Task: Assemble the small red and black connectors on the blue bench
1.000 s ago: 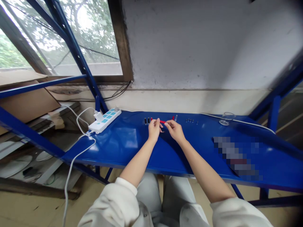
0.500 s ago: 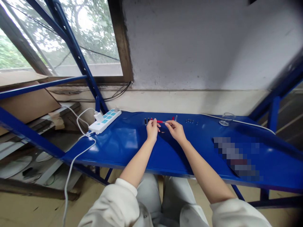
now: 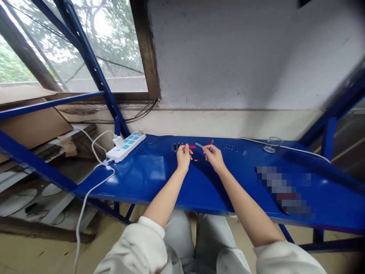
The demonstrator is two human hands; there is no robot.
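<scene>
My left hand (image 3: 184, 156) is closed on a slim red tube (image 3: 192, 147), whose end sticks out to the right between the fingers. My right hand (image 3: 213, 156) pinches a thin clear tube (image 3: 199, 145) that points left toward the red one, with a small gap between them. Behind the hands stand small black pieces (image 3: 175, 147) at the left. A small red piece (image 3: 208, 143) and an upright clear piece (image 3: 212, 142) are just beyond my right hand. Several tiny pieces (image 3: 228, 146) stand farther right. A small pale bit (image 3: 196, 160) lies between the hands.
On the blue table (image 3: 148, 182), a white power strip (image 3: 127, 146) with cables sits at the left. A clear glass cup (image 3: 273, 144) stands at the back right. A dark, pixelated flat item (image 3: 282, 190) lies at the right. Blue frame posts rise at both sides.
The red and clear tubes, in line and touching before, are now apart. My right hand has moved slightly right with the clear tube, now tilted; my left hand has stayed in place.
</scene>
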